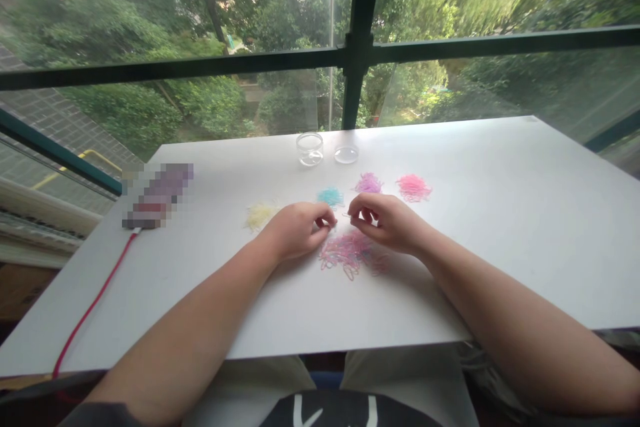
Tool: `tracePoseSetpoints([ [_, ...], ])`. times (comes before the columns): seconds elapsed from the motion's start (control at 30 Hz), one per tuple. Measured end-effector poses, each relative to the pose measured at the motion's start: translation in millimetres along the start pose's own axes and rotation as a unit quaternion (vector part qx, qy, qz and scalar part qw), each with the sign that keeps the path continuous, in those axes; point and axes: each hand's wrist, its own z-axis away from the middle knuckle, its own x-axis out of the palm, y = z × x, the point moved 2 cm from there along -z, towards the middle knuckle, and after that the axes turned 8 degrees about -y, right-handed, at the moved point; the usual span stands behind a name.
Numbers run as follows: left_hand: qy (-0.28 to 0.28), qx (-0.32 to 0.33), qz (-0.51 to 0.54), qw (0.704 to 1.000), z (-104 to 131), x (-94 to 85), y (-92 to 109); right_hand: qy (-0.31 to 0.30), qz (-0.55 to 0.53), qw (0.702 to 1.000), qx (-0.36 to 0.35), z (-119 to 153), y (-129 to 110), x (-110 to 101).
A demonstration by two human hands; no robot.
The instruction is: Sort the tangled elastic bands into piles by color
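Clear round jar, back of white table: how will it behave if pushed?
Clear round open jar likely light: thin wall. Probably slides before tipping: squat, upright on the smooth white table. Could roll if toppled, given its curved side.

On the white flat worktop, a multicoloured loop pile lies before a turquoise loop pile and a purple loop pile; a yellow loop pile lies left, a pink loop pile right. Behind, a clear round jar stands left of a clear round lid.
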Motion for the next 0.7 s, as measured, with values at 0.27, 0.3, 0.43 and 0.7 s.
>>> tracePoseSetpoints([
  [0.27, 0.015, 0.043, -0.014, 0.999, -2.0, -0.4, 5.2, 0.022, -0.002, 1.000, 0.010, -0.6, -0.1, -2.9],
  [0.3, 0.006, 0.050, -0.022, 0.999, -2.1, -0.4, 5.9, 0.025, -0.002, 1.000, 0.013, -0.6, 0.0, -3.3],
  [0.43, -0.016, 0.052, -0.044, 0.998, -2.6, 0.9, 5.6, 0.031, 0.009, 0.999, 0.018, -0.3, 1.5, -3.7],
  [0.7, 0.011, 0.054, -0.048, 0.997, -2.5, 0.3, 0.6, 0.027, 0.018, 0.999, 0.023, 0.2, 3.1, -3.8],
])
